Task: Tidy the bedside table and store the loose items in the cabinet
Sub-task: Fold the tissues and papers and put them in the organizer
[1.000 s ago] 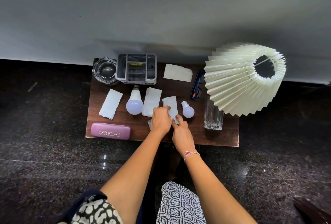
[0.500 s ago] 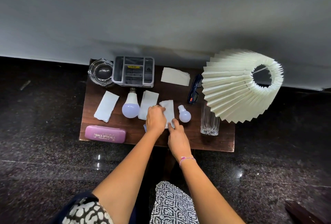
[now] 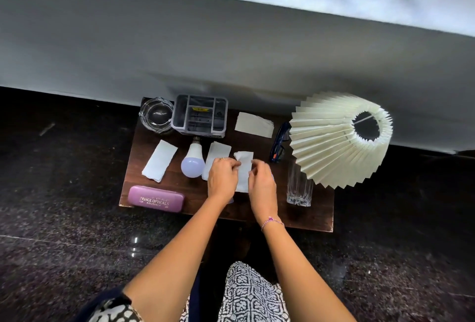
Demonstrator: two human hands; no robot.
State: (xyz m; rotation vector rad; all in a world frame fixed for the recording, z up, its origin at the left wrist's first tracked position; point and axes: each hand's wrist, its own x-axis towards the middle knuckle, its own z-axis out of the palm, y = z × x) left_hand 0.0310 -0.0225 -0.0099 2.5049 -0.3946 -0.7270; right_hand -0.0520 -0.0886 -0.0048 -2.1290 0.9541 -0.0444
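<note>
Dark brown wood forms the top of a small bedside table (image 3: 316, 216), seen from above by a person standing at its near edge. Both hands meet at mid-table on a narrow white paper slip (image 3: 244, 167) that lies lengthwise between them. The left hand (image 3: 222, 177) has its fingers curled and pinches the slip's left edge. The right hand (image 3: 262, 184) is blurred. Its fingers curl at the slip's right edge, but whether they grip it cannot be told.

Left of the hands lie two more white slips (image 3: 160, 161) with a large white light bulb (image 3: 194, 162) between them, and a purple spectacle case (image 3: 156, 199) sits at the front edge. A clear glass ashtray (image 3: 156, 116) and a grey plastic organiser tray (image 3: 200, 116) stand at the back. To the right are dark blue glasses (image 3: 279, 141), a cream pleated lampshade (image 3: 334, 141) and a clear ribbed tumbler (image 3: 299, 188).

The step in hand appears to be gathering the loose papers, beginning with this slip, and nearly everything else is left to clear. The next move likely calls for lifting the slip cleanly without nudging the round bulb or the tumbler. No cabinet is in view.
</note>
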